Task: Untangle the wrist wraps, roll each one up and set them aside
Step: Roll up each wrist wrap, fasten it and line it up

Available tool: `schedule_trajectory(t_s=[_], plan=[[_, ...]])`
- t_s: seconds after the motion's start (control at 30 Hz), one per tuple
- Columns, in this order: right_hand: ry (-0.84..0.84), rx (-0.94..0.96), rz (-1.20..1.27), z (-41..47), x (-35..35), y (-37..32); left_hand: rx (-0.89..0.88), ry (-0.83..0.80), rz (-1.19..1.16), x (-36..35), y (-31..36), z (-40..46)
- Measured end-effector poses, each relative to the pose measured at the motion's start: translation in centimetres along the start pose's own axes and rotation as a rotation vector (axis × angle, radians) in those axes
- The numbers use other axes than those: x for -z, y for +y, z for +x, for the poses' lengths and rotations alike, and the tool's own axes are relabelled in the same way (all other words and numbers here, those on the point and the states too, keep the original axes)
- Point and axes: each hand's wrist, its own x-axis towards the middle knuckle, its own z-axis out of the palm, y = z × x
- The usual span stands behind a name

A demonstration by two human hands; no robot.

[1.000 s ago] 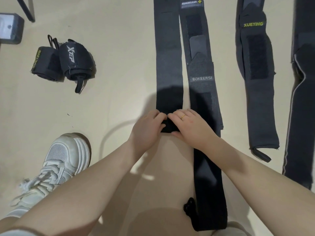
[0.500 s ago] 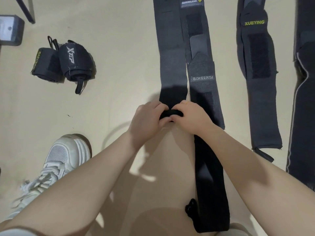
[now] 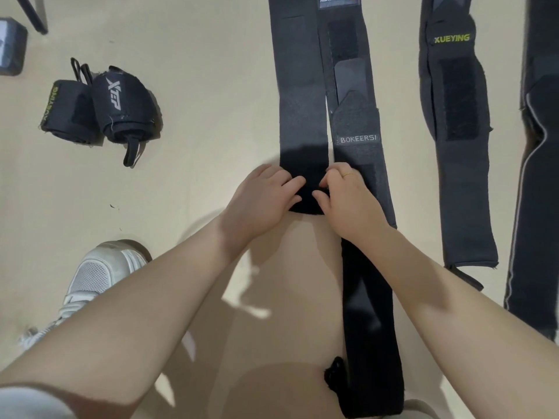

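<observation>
A long black wrist wrap (image 3: 298, 86) lies flat on the beige floor, running away from me. Its near end is a small roll (image 3: 307, 198) that my left hand (image 3: 263, 198) and my right hand (image 3: 348, 201) grip from either side with curled fingers. Right beside it lies a black wrap labelled BOKEERSI (image 3: 358, 140), stretching under my right forearm toward me. Further right are a wrap marked XUEYING (image 3: 456, 131) and another dark wrap (image 3: 541, 176) at the frame edge. Two rolled wraps (image 3: 99, 110) sit together at the left.
My white sneaker (image 3: 96, 276) stands on the floor at lower left. A grey block (image 3: 10, 46) and a thin black leg (image 3: 31, 13) are in the far left corner. Bare floor lies between the rolled wraps and the flat ones.
The roll has advanced away from me along the wrap and grown thicker. Both hands moved forward with it, and their fingers shifted on the roll.
</observation>
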Motion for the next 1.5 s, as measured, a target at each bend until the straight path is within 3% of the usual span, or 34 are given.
schedule_trajectory(t_s=[0.13,0.23,0.33,0.43,0.57,0.7,0.9,0.97,1.07,1.17,1.3,1.4,1.5], plan=[[0.062,-0.004,-0.087,1.0,0.4,-0.6,0.053,-0.002,-0.066,-0.2,0.4,0.3],[0.078,0.168,-0.149,1.0,0.4,-0.6,0.156,0.032,-0.199,-0.1,0.9,0.0],[-0.058,0.232,-0.276,-0.4,0.2,-0.1,0.288,0.071,-0.358,-0.2,1.1,-0.3],[-0.092,0.260,-0.362,-1.2,-0.3,0.2,0.282,0.147,-0.418,-0.8,1.1,-0.7],[-0.107,0.212,-0.285,-1.1,-0.2,-0.2,0.243,0.066,-0.484,-0.7,0.4,-1.3],[-0.176,0.231,-0.307,-1.2,0.4,-0.4,0.183,-0.035,-0.382,-0.4,0.3,-2.0],[-0.366,0.034,-0.026,1.5,1.9,-1.1,0.220,0.045,-0.446,0.2,-0.1,-1.9],[-0.296,0.017,0.060,1.5,1.9,-1.0,0.239,0.041,-0.437,0.2,0.0,-1.7],[0.047,0.267,-0.148,0.3,1.3,-1.2,0.334,0.007,-0.545,0.6,-0.2,-0.8],[0.070,0.383,-0.337,0.3,-0.1,-0.6,0.428,-0.021,-0.613,1.1,-0.9,0.3],[0.107,0.319,-0.314,1.7,-0.8,-0.4,0.531,0.053,-0.676,1.4,-1.2,0.9],[-0.016,0.159,-0.102,3.6,0.1,-0.9,0.559,0.079,-0.746,1.2,-0.8,0.7],[-0.111,-0.044,0.187,4.9,0.9,-1.4,0.593,0.111,-1.036,1.2,-0.5,-0.2]])
